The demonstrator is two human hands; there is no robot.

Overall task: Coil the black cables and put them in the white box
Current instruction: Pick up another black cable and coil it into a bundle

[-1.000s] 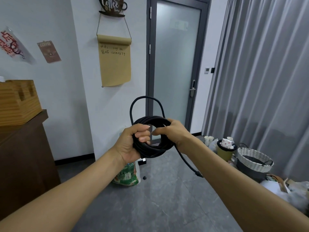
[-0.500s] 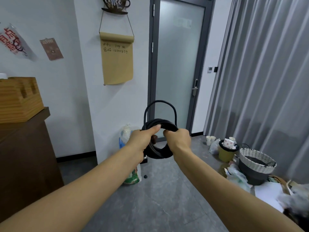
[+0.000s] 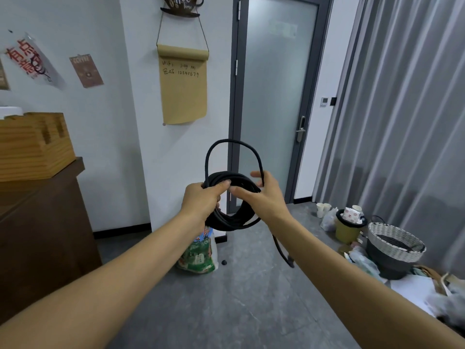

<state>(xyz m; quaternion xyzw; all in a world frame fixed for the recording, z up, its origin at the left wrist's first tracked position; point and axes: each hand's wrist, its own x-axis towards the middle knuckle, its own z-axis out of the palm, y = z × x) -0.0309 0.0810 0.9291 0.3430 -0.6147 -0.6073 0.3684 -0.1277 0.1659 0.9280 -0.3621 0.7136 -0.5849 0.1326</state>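
1. The grey curtain [image 3: 407, 122] fills the right side of the room, hanging in long folds down to the floor.
2. A frosted glass door [image 3: 274, 96] in a dark grey frame stands beside it, shut, with a metal handle on its right edge.
3. At the left, a dark wooden cabinet [image 3: 37, 235] carries a pale wooden box [image 3: 32, 144] on its top.
4. A brown paper roll [image 3: 183, 84] hangs by a cord on the white wall, a few handwritten lines near its top.
5. On the floor at the right sit a woven basket [image 3: 395, 244] with a white rim and dark base, and a small yellow-green bin [image 3: 348, 227] just beside it – loose bags and paper cups lie around them.
6. A green printed bag [image 3: 198, 258] leans against the wall's foot, partly behind the left forearm.
7. The black cable [image 3: 231, 220] is held up in mid-air in front of the person, wound into a thick coil, with one wider loop rising above the bundle and a loose tail with a plug dropping under the right forearm.
8. The left hand [image 3: 203, 200] is closed round the left side of the coil, thumb on top.
9. The right hand [image 3: 264, 192] is half open – its fingers spread, the upper loop passing between them and the thumb resting on the coil.
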